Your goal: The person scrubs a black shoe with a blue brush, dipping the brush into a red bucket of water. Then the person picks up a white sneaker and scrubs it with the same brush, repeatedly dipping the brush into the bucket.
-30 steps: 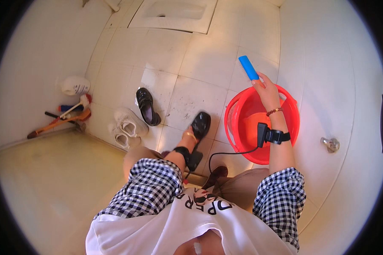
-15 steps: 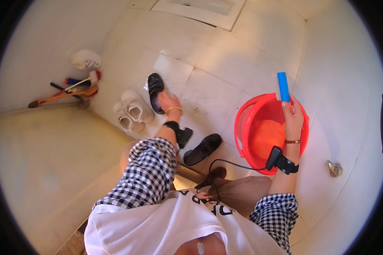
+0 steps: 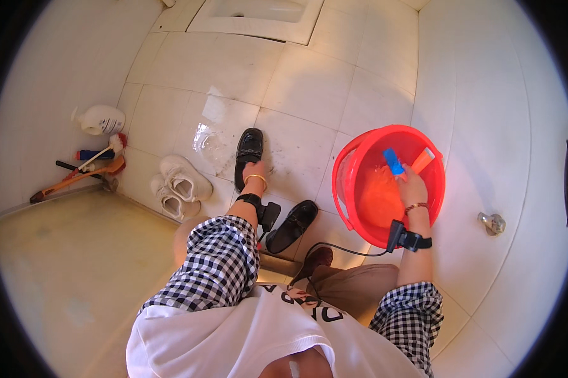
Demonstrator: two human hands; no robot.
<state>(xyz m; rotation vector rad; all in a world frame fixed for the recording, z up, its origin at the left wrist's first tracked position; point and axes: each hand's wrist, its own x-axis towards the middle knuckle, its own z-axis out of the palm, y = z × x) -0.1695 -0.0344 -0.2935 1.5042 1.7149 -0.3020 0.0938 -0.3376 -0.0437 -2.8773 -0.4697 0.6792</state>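
My left hand (image 3: 254,171) is closed at the heel end of a black loafer (image 3: 249,142); the fingers are partly hidden by the shoe. The matching black loafer (image 3: 292,225) rests on the floor close to my left wrist. Over the opening of a red bucket (image 3: 388,133), my right hand (image 3: 413,187) grips a blue brush (image 3: 393,161), whose bristles cannot be made out now. Orange-looking water (image 3: 381,198) lies in the bucket, and an orange, pale-ended object (image 3: 425,159) leans inside by the far right rim.
White sneakers (image 3: 186,178) stand left of the loafers. By the left wall are a white pump bottle (image 3: 101,120) and several long-handled brushes (image 3: 85,171). A metal fitting (image 3: 492,223) juts from the right wall. A squat toilet (image 3: 258,12) lies at the far end.
My right hand has lowered the blue brush from above the bucket's far rim into its opening. My left hand is now closed at the loafer's heel, and the shoe stands more upright in view.
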